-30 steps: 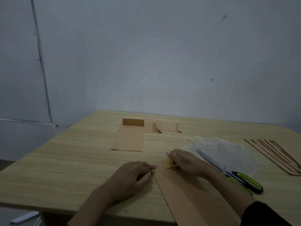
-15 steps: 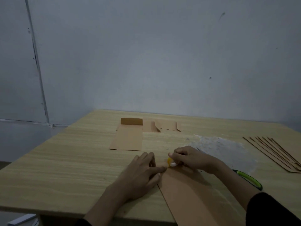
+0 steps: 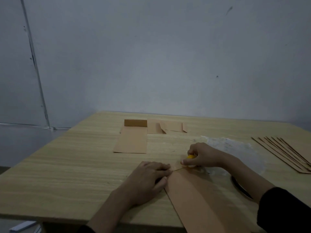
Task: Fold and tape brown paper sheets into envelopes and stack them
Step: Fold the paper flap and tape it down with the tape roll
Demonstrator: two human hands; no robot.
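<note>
A long folded brown paper sheet (image 3: pixel 200 197) lies on the wooden table (image 3: pixel 75 174) and runs off its near edge. My left hand (image 3: pixel 148 179) rests flat beside the sheet's far left corner, fingertips at the paper's end. My right hand (image 3: pixel 202 157) grips a small yellow tape roll (image 3: pixel 191 156) just beyond that end, and a thin strip of tape stretches from it toward my left fingertips. A finished envelope (image 3: pixel 132 140) with its flap raised lies farther back, with several folded brown pieces (image 3: pixel 166 127) behind it.
A fanned row of brown sheets (image 3: pixel 286 152) lies at the right edge. A crumpled clear plastic sheet (image 3: pixel 235 148) is spread behind my right arm. Part of the scissors' dark handle (image 3: pixel 239 187) shows under my right forearm. Grey walls stand behind the table.
My right hand with the tape roll has shifted right, away from my left fingertips, drawing the tape out. The scissors are now mostly hidden under my right forearm.
</note>
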